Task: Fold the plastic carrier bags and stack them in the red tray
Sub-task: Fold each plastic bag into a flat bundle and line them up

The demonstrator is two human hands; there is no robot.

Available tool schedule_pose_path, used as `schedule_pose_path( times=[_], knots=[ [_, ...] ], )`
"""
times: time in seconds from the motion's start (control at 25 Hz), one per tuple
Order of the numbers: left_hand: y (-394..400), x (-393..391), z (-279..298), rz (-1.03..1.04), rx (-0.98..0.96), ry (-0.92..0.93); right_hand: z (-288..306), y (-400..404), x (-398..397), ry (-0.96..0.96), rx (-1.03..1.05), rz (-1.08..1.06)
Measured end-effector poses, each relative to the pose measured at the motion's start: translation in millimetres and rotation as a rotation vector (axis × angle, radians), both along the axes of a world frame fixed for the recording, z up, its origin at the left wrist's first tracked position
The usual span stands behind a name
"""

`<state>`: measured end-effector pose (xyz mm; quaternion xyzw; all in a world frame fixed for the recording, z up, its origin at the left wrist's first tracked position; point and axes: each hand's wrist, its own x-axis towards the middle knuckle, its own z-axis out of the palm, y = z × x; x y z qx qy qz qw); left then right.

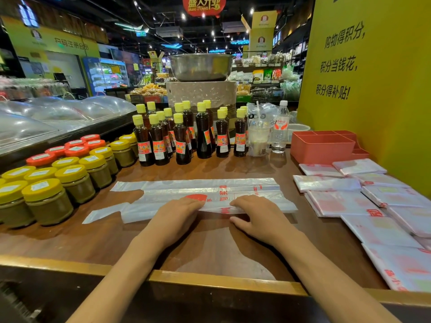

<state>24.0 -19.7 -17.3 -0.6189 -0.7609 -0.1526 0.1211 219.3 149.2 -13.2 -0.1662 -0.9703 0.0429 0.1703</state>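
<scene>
Carrier bag (193, 197): spread flat across the middle of the frame on the wooden counter (210, 248), folded lengthwise into a long band, handles trailing toward the left, red print showing through the clear plastic.
Left hand (175, 215): palm down at centre frame, fingers fairly straight and lying on the near edge of the bag; pressing, nothing clasped.
Right hand (258, 215): just right of the left one, fingers bent over the bag's near fold, thumb low beside the edge; whether the plastic is truly pinched or only pressed cannot be told.
Red tray (324, 148): right of centre, in the upper half, standing against the yellow wall (373, 89); divided into compartments, well apart from the bag under the hands.
Folded bags (363, 197): many flat white-and-red squares overlapping on the counter at the right of the frame, below the tray and outside it, running down to the lower right.
Dark bottles (182, 136): cluster with yellow caps, above the bag at centre.
Jars (53, 183): rows at the left, yellow lids near, orange lids farther back.
Water bottle (281, 129): upright just left of the tray, beside a lidded drink cup (257, 136) in clear plastic.
</scene>
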Motion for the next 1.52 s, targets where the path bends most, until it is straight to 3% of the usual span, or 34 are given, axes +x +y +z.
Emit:
schedule_pose_path(
  times=[0.16,0.36,0.48,0.6,0.92,1.04,1.24,1.52],
  knots=[
    [-1.7,-4.4,2.9,0.087,0.013,-0.057,3.0,7.0,5.4,0.084,-0.003,-0.053],
    [-7.4,-7.6,7.1,0.221,0.298,-0.009,14.4,14.3,17.2,0.218,-0.069,-0.163],
    [-13.3,1.5,14.8,0.183,0.473,0.031,30.7,10.3,29.9,0.204,-0.16,-0.125],
    [-18.3,1.1,15.7,0.12,0.522,0.044,47.5,8.7,41.9,0.172,-0.232,-0.093],
    [5.7,-16.4,5.8,0.269,0.358,0.013,27.9,17.4,13.7,0.018,-0.11,-0.253],
    [12.9,-22.1,1.3,0.266,0.165,-0.022,13.6,19.3,7.1,-0.096,-0.133,-0.299],
    [10.1,-21.6,-3.9,0.191,0.042,-0.154,8.5,11.9,10.7,-0.056,-0.138,-0.369],
    [11.4,-10.8,-0.7,0.197,-0.01,-0.086,1.7,10.6,10.1,-0.014,-0.056,-0.359]
  ],
)
